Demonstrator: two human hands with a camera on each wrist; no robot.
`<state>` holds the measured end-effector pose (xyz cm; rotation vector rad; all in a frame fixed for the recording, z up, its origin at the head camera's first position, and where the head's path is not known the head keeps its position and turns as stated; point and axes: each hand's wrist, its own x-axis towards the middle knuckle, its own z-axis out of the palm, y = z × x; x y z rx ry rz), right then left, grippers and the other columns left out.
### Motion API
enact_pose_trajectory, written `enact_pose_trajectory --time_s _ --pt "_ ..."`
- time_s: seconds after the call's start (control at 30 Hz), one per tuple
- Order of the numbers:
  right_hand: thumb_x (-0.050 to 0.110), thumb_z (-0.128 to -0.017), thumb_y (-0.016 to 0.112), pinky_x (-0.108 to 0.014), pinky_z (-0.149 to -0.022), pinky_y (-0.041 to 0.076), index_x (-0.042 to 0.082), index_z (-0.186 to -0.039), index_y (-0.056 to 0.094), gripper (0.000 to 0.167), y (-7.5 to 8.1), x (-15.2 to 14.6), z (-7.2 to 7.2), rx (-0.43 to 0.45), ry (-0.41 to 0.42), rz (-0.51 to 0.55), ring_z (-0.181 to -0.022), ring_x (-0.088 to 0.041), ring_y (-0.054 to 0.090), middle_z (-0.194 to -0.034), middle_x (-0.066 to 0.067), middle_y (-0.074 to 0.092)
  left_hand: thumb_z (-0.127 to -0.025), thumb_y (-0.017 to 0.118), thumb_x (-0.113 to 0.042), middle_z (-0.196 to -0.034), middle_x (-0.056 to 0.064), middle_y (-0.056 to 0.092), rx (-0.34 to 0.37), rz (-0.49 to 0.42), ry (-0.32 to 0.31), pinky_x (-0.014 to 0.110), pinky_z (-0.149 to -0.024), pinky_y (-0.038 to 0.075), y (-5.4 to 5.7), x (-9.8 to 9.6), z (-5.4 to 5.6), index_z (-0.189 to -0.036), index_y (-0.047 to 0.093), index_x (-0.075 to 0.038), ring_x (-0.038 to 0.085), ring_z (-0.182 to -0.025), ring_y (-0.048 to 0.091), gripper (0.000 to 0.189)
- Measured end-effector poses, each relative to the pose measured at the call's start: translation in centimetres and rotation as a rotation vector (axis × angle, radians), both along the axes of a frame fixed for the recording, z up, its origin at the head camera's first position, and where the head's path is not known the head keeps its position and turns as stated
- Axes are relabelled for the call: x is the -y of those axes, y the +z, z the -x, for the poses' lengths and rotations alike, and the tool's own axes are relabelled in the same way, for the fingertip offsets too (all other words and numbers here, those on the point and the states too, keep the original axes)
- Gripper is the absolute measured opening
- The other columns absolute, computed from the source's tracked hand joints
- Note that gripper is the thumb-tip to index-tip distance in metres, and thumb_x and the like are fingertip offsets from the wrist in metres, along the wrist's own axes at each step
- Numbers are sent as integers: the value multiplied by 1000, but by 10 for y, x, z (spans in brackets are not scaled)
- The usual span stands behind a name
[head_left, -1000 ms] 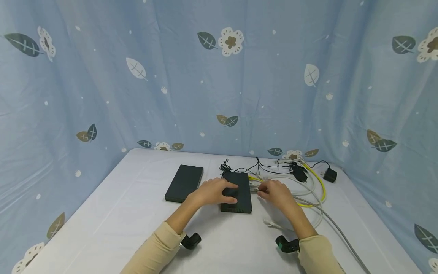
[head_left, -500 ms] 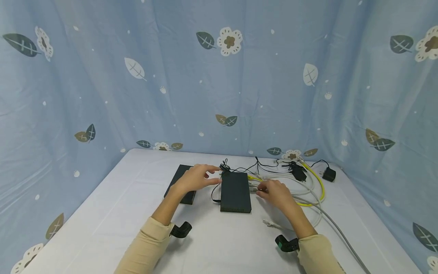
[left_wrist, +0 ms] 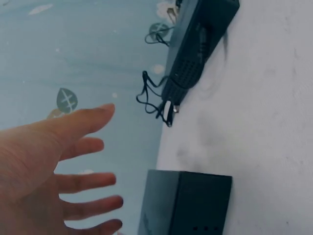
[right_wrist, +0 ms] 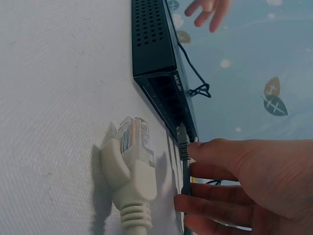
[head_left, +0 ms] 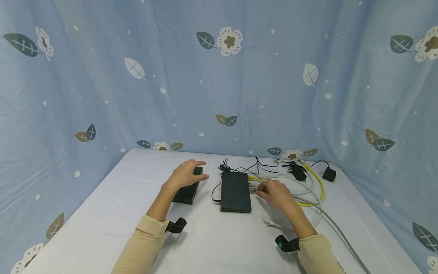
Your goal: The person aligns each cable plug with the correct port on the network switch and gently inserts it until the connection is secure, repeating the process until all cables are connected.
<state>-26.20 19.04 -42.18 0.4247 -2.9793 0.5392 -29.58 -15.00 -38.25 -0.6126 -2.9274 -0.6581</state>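
My left hand (head_left: 184, 176) hovers over the left black network box (head_left: 185, 195), fingers spread and nothing in them. In the left wrist view that box (left_wrist: 198, 203) lies beyond the fingertips. To the right a second black box, a network switch (head_left: 235, 192) marked MERCURY, lies flat on the table. My right hand (head_left: 278, 195) is at its right side, thumb and fingers pinching a grey network cable (right_wrist: 186, 169). Its plug (right_wrist: 182, 136) sits at a port in the right wrist view. Other ports beside it look vacant.
A loose white network plug (right_wrist: 134, 171) lies near the right wrist. White and yellow cables (head_left: 322, 186) coil to the right. Two black power adapters (head_left: 329, 174) and thin black cords (head_left: 257, 163) lie at the back, before a blue curtain (head_left: 219, 83).
My left hand has moved off the switch leftward to over the other black box. My right hand keeps its place on the grey cable.
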Motion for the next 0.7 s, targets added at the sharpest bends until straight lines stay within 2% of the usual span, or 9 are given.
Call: enact_pose_trajectory --time_s 0.27,0.43,0.57,0.7 --pt "26 -89 72 -37 -69 51 14 -99 76 16 -1 0 0 -10 0 2 -74 -11 63 -90 3 73 -86 72 -45 -143 22 50 59 60 72 66 -96 44 -6 6 1 -144 51 -13 46 -128 49 69" --pt "26 -89 72 -38 -71 52 14 -100 76 16 -1 0 1 -7 -6 -7 -76 -11 64 -91 3 73 -86 72 -47 -148 25 42 117 97 141 75 -98 35 -10 7 3 -146 48 -15 52 -132 41 73" --pt "26 -89 72 -38 -70 52 15 -100 76 16 -1 0 2 -4 -6 -3 -77 -12 64 -92 3 73 -85 72 -48 -151 26 38 132 106 184 76 -100 31 -13 8 3 -147 47 -15 53 -135 36 75" --pt "27 -89 72 -39 -71 53 14 -101 75 17 -1 -1 1 1 -6 -5 -77 -12 65 -92 3 73 -85 72 -50 -151 27 37 141 117 207 75 -100 32 -17 9 3 -148 45 -15 53 -135 35 77"
